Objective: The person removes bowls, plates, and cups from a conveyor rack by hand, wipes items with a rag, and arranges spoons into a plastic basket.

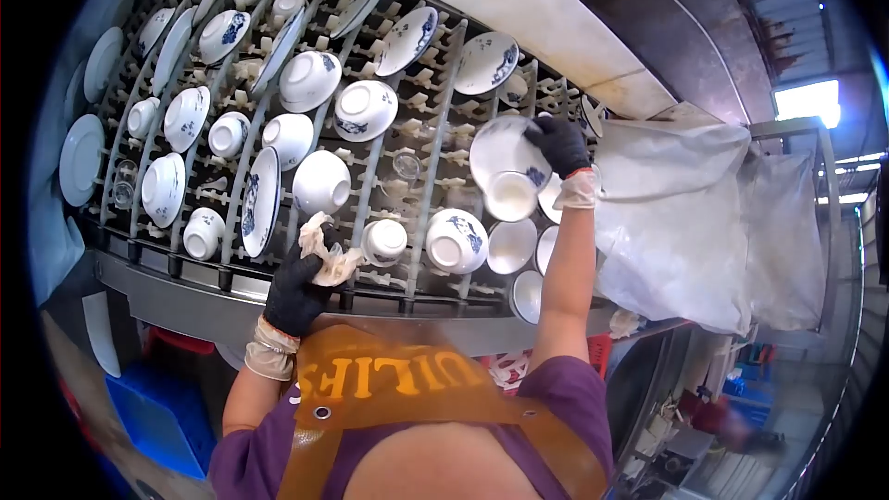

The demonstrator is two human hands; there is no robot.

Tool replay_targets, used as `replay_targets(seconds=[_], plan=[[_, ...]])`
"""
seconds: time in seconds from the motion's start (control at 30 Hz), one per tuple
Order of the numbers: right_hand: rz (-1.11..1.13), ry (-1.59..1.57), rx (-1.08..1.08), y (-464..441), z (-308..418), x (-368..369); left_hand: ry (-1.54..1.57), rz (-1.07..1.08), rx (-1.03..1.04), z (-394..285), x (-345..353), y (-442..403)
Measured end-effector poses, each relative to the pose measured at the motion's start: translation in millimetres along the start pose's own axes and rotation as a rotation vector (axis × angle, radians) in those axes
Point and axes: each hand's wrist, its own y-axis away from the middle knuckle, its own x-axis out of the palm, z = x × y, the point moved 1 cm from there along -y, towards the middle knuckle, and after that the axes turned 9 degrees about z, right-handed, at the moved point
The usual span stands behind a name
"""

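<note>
Two gloved hands at work: the right hand [559,145] has a plate [500,146] by the rim toward the right end of the rack [428,213], and the left hand [298,292] is clutching a crumpled cloth [335,264] (maybe paper, hard to tell) at the near edge. A bowl [510,195] overlaps the plate's near side; can't tell if they touch. IMO, grip that rim firmly, go slow past the bowl, and don't let the cloth snag on the rack.
</note>
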Motion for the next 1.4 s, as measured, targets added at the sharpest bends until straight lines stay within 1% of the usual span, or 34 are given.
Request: replay_targets(seconds=[0.07, 0.1, 0.13, 0.2, 0.23, 0.27, 0.33, 0.37, 0.4, 0.43, 0.47, 0.5, 0.53, 0.57, 0.6, 0.63, 0.67, 0.7, 0.73, 0.8, 0.83, 0.87, 0.93, 0.97, 1.0, 1.07, 1.1, 1.13, 1.2, 1.23, 1.27, 1.3, 1.33, 1.4], plan=[[-0.227, 0.251, 0.008, -3.7, 8.7, -3.5, -0.146, 0.083, 0.093, 4.2, 2.0, -3.8], [-0.363, 0.216, 0.003, 0.5, 16.3, 1.0, -0.144, 0.088, 0.083, 5.3, 4.1, -5.7], [-0.303, -0.188, 0.015, -1.0, 14.5, 7.8, -0.098, 0.090, 0.090, 6.1, 6.9, -7.2], [0.078, -0.363, 0.095, 10.6, 12.4, 19.1, 0.001, 0.081, 0.115, 8.3, 10.2, -7.4], [0.035, -0.151, -0.141, 17.7, 1.4, 35.8, 0.111, 0.093, 0.119, 10.2, 10.3, -6.7], [0.234, 0.008, -0.091, 31.5, 29.0, 35.1, 0.120, 0.086, 0.126, 13.7, 7.9, -7.2], [0.110, 0.331, -0.371, 46.2, 25.8, 61.3, -0.138, 0.013, 0.153, 21.4, 1.3, -8.2], [0.116, 0.331, -0.370, 46.9, 21.4, 65.5, -0.372, 0.018, 0.206, 21.9, 3.7, -10.9], [0.177, 0.249, -0.239, 46.0, 17.1, 68.2, -0.369, 0.015, 0.206, 22.4, 5.9, -11.6], [0.236, 0.168, -0.111, 43.5, 13.7, 69.5, -0.461, 0.024, 0.222, 22.8, 8.3, -11.9], [0.239, 0.168, -0.116, 39.5, 10.1, 71.7, -0.557, 0.033, 0.237, 22.8, 9.8, -10.6], [0.164, 0.195, -0.176, 34.5, 6.5, 73.2, -0.453, 0.022, 0.214, 28.6, 5.8, -10.1], [0.087, 0.221, -0.232, 34.1, 12.0, 71.2, -0.456, 0.021, 0.213, 28.9, 8.3, -10.7], [0.087, 0.219, -0.230, 38.9, 15.7, 70.7, -0.361, 0.026, 0.240, 30.3, 12.7, -12.5], [0.019, 0.069, -0.234, 45.9, 19.6, 70.0, -0.266, 0.032, 0.267, 32.0, 15.3, -14.6], [-0.047, -0.079, -0.237, 51.0, 28.8, 66.3, -0.264, 0.032, 0.266, 32.0, 13.5, -15.8], [-0.042, -0.078, -0.231, 54.2, 33.6, 63.7, -0.701, 0.066, 0.365, 30.4, 11.8, -15.0], [0.003, -0.445, -0.205, 57.8, 36.2, 61.7, -1.139, 0.104, 0.456, 30.6, 12.4, -14.2], [0.045, -0.812, -0.172, 61.2, 37.1, 60.5, -1.135, 0.108, 0.448, 31.7, 18.1, -14.6], [0.038, -1.037, -0.253, 55.4, 24.9, 67.2, -0.364, 0.036, 0.255, 34.5, 28.9, -17.4], [-0.053, -0.887, -0.200, 50.1, 7.5, 73.4, -1.071, 0.051, 0.530, 39.5, 15.7, -21.0], [-0.140, -0.733, -0.151, 45.8, -3.7, 74.2, -1.072, 0.057, 0.533, 37.7, 19.3, -20.9], [-0.564, 0.146, -0.283, 39.0, -19.9, 61.4, -1.487, 0.067, 0.619, 34.3, 30.6, -17.3], [-0.707, 0.189, -0.198, 34.6, -27.0, 58.5, -1.490, 0.119, 0.584, 41.6, 21.0, -21.3], [-0.674, 0.241, -0.140, 29.2, -35.1, 54.4, -1.246, 0.231, 0.401, 46.0, 22.1, -26.5], [-0.218, 0.449, 0.096, 6.4, -57.4, 48.1, -0.812, 0.148, 0.026, 50.4, 51.1, -30.7], [-0.190, 0.453, 0.065, 4.2, -66.0, 42.0, -1.009, 0.270, 0.238, 55.1, 52.8, -38.7], [-0.197, 0.452, 0.060, 2.5, -67.8, 31.9, -1.213, 0.303, 0.259, 51.0, 64.9, -44.5], [-0.242, -0.225, 0.041, -2.7, -72.4, 15.7, -1.338, 0.413, 0.333, 47.7, 71.2, -63.2], [-0.197, -0.633, 0.008, -1.6, -76.1, 12.6, -1.382, 0.450, 0.373, 48.3, 70.7, -78.0], [-0.164, -0.795, 0.007, 1.5, -74.5, 7.2, -1.427, 0.492, 0.414, 46.1, 70.9, -96.9], [-0.126, -0.714, 0.086, -2.9, -89.1, 8.5, -1.503, 0.597, 0.296, 35.8, 79.3, -115.5], [-0.090, -0.630, 0.166, -6.9, -107.9, 11.9, -1.381, 0.555, -0.251, 22.9, 99.2, -130.3], [0.043, -0.162, -0.041, 6.6, -126.7, 15.5, -1.352, 0.831, -0.030, 43.6, 65.9, -169.7]])
